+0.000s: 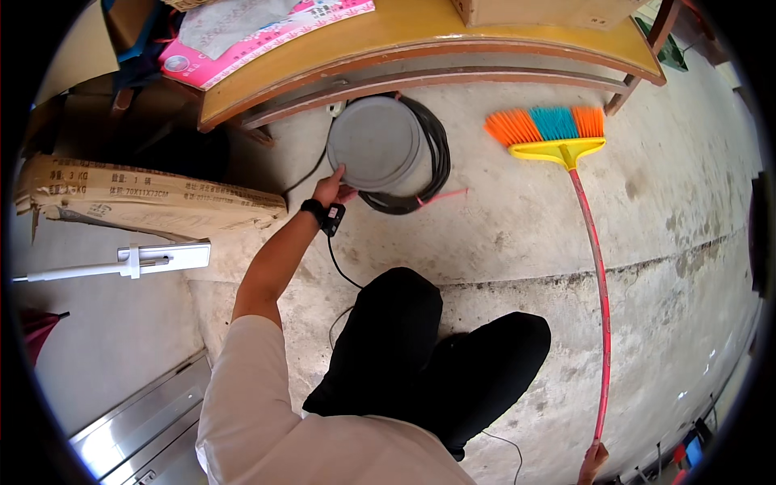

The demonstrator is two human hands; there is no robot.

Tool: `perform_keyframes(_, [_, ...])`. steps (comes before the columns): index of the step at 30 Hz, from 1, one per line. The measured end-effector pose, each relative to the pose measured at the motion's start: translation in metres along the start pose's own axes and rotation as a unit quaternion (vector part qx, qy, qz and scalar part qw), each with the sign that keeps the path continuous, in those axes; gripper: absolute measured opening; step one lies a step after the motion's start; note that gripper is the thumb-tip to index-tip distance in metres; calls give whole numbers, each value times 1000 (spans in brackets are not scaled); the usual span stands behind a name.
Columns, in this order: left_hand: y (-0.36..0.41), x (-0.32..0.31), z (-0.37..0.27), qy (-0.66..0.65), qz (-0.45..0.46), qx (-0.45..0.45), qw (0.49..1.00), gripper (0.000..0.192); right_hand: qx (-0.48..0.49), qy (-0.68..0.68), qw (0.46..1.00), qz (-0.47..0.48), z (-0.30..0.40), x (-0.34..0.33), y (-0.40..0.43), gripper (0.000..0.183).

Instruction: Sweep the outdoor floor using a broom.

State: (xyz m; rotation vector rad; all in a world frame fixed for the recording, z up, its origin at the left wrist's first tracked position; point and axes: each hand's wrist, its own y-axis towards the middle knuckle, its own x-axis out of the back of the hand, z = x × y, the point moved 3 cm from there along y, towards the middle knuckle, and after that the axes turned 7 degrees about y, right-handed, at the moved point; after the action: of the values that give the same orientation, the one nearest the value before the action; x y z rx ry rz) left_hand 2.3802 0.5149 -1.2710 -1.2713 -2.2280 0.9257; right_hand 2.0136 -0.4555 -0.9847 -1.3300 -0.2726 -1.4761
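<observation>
My left hand [332,189] is at the near left edge of a grey round plastic bucket [377,140]. The thumb lies on its flat top and the fingers curl against the side below. A coil of black cable [438,145] lies around the bucket's right and near sides, with a pink tie [445,195] at its near end. My right hand [593,462], low at the right, grips the red handle of a broom [597,267]. The broom's yellow head [561,151], with orange and blue bristles, points away from me on the concrete floor.
A yellow wooden bench [412,30] spans the far side, carrying a pink box [242,42] and a cardboard carton [545,12]. At left are a long cardboard box [163,197], a white flat mop [170,257] and a dark red umbrella [41,330]. My bent knees [400,339] are below.
</observation>
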Motion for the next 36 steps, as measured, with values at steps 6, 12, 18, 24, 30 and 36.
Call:
perform_keyframes(6, [-50, -40, 8, 78, 31, 313, 946, 122, -43, 132, 990, 3, 55, -50, -37, 51])
perform_keyframes(12, [-50, -84, 37, 2, 160, 257, 953, 106, 71, 59, 996, -9, 131, -138, 42, 44])
perform_keyframes(18, [-23, -75, 35, -41, 114, 182, 976, 91, 100, 124, 987, -1, 234, -213, 120, 43])
perform_keyframes(24, [27, -48, -5, -50, -10, 98, 994, 82, 184, 107, 977, -13, 336, -232, 178, 35])
perform_keyframes(30, [48, -28, -36, 14, -24, 82, 996, 85, 181, 34, 983, 4, 360, -235, 209, 44])
perform_keyframes(36, [1, -33, -40, 143, 5, 97, 985, 74, 98, 50, 994, -7, 327, -231, 203, 48])
